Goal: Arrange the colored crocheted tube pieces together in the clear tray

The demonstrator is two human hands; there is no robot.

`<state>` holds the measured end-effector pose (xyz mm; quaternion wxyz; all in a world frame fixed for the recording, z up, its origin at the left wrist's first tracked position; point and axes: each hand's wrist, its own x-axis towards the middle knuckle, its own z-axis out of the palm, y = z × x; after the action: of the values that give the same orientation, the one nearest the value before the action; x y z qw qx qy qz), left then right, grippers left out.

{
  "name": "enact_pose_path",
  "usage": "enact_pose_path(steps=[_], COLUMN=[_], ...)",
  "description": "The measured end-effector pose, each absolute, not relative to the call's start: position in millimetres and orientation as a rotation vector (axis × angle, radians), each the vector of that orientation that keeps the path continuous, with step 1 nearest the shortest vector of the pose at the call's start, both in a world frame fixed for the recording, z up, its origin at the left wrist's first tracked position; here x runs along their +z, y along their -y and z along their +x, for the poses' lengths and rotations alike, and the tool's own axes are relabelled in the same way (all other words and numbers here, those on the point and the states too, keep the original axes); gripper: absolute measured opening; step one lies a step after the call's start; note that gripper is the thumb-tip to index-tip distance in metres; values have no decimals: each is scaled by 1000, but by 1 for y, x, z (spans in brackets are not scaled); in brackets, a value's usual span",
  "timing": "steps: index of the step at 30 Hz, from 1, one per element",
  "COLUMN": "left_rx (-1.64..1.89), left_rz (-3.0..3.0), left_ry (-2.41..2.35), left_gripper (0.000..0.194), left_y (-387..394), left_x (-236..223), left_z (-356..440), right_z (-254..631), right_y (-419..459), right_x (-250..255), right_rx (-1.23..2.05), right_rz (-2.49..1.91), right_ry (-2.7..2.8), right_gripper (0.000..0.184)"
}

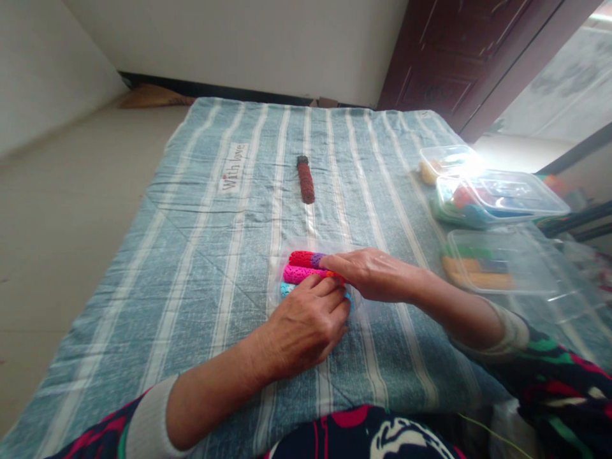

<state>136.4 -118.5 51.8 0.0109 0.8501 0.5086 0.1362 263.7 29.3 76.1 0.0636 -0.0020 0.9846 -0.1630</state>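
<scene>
A clear plastic container (276, 280) sits at the middle of the cloth with several crocheted rolls in it. At the far side lies a red and purple roll (302, 258); a bright pink roll (299, 274) is beside it, and a light blue roll (287, 290) is nearest me. My left hand (308, 322) bends its fingers over the light blue roll, hiding its middle. From the right, my right hand (375, 274) has its fingers together on the purple end and a bit of orange; its fingertips are partly hidden. Beyond the container lies a brown roll with a black end (306, 182).
A striped blue-grey cloth (201, 255) covers the surface. Lidded clear boxes with colourful contents stand at right: a far one (447, 153), a middle one (507, 194) and a near one (497, 255). A "With love" label (233, 169) is at left.
</scene>
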Motion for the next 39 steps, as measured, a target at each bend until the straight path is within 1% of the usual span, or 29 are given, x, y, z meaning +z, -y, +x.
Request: enact_pose_path(steps=[14,20,23,29,36,39], left_rx=[433,441,435,374,390,388], left_rz=[2706,2702,2704,2687,2680,2687], left_ry=[-1554,-1562,-1571,-1581,-1586,-1574], left_gripper=[17,17,15,15,16,16], left_y=[117,116,117,118,118,118], left_x=[49,50,51,50,49,47], left_z=[136,136,136,137,137,136], right_z=[262,266,272,272,248,241], right_y=[-31,-33,-35,-27,-19,-19], right_x=[75,78,79,87,92,88], right_rx=[-543,-601,-485,-86,110,132], right_rz=[5,9,70,158,195,200], right_ry=[-2941,-2977,-3026,-3010,-2826,-2812], right_gripper=[29,33,33,29,22,32])
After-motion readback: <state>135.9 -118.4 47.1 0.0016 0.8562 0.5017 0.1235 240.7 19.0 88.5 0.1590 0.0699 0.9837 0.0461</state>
